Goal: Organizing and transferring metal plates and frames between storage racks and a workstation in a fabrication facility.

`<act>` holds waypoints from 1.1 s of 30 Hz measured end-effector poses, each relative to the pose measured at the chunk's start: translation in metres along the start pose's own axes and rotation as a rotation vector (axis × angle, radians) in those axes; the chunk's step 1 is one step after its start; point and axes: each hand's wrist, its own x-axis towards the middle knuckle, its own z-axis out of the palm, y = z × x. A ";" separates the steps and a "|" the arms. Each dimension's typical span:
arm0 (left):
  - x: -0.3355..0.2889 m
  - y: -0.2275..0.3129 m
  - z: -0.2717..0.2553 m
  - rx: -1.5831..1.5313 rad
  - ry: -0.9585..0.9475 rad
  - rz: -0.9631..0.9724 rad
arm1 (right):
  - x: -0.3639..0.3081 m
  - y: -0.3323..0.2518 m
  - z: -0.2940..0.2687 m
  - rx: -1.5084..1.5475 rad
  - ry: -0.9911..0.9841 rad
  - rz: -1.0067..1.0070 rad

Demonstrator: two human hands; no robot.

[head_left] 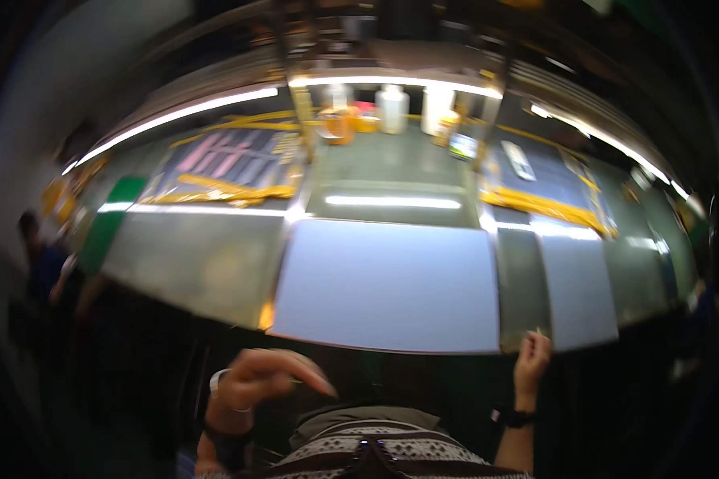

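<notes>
A large pale blue-white sheet [387, 287] lies flat on the workbench before me, its front edge along the bench edge. My left hand [268, 377] hangs in the air below the sheet's front left corner, blurred by motion. Its index finger reaches out to the right, apart from the thumb, and no held thing shows clearly. My right hand [533, 357] is at the bench edge, between the large sheet and a narrower pale sheet [579, 283]. Its fingers are pinched together; a thin yellowish tip sticks up from them, too small to name.
Yellow-taped dark panels lie at the back left [228, 164] and back right [539, 180], the right one bearing a white object [518, 160]. White bottles [392, 109] and an orange container [335, 126] stand behind. A green board [113, 223] is at left. Other people appear at both sides.
</notes>
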 end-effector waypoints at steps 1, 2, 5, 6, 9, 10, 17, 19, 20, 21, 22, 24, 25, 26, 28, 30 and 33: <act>0.019 0.015 0.015 -0.119 -0.286 0.016 | 0.004 0.006 -0.003 -0.052 0.036 -0.044; 0.032 0.020 0.028 -0.207 -0.602 0.079 | 0.012 0.005 -0.001 -0.079 0.069 -0.105; 0.034 0.014 0.094 -0.448 -0.726 0.410 | 0.027 0.012 0.019 -0.075 0.109 -0.225; 0.028 0.014 0.101 -0.422 -0.669 0.441 | 0.030 0.019 0.025 -0.100 0.124 -0.240; 0.003 0.016 0.111 -0.463 -0.599 0.517 | 0.033 0.031 0.045 -0.160 0.151 -0.343; -0.009 0.017 0.108 -0.452 -0.577 0.545 | 0.034 0.030 0.049 -0.242 0.203 -0.382; -0.075 -0.011 0.111 -0.213 -0.464 0.686 | 0.031 0.052 0.061 -0.275 0.232 -0.423; -0.082 -0.009 0.129 -0.269 -0.411 0.674 | 0.032 0.039 0.059 -0.285 0.245 -0.412; -0.085 -0.007 0.135 -0.342 -0.381 0.654 | 0.032 0.044 0.058 -0.284 0.264 -0.423; -0.084 -0.004 0.128 -0.122 -0.478 0.711 | 0.032 0.046 0.059 -0.270 0.292 -0.431; -0.087 -0.005 0.130 -0.114 -0.463 0.713 | 0.030 0.038 0.054 -0.259 0.318 -0.438; -0.093 -0.005 0.136 -0.163 -0.528 0.602 | 0.022 0.019 0.045 -0.386 0.331 -0.477; -0.095 -0.001 0.134 -0.184 -0.532 0.566 | 0.019 0.007 0.039 -0.528 0.361 -0.502; -0.098 0.001 0.130 -0.177 -0.535 0.570 | 0.018 -0.001 0.038 -0.525 0.369 -0.503; -0.105 0.003 0.122 -0.092 -0.496 0.600 | 0.017 -0.012 0.038 -0.443 0.429 -0.474; -0.112 0.014 0.116 -0.030 -0.499 0.567 | 0.014 -0.012 0.037 -0.495 0.415 -0.444; -0.118 0.023 0.112 0.040 -0.507 0.509 | 0.015 -0.011 0.039 -0.518 0.404 -0.454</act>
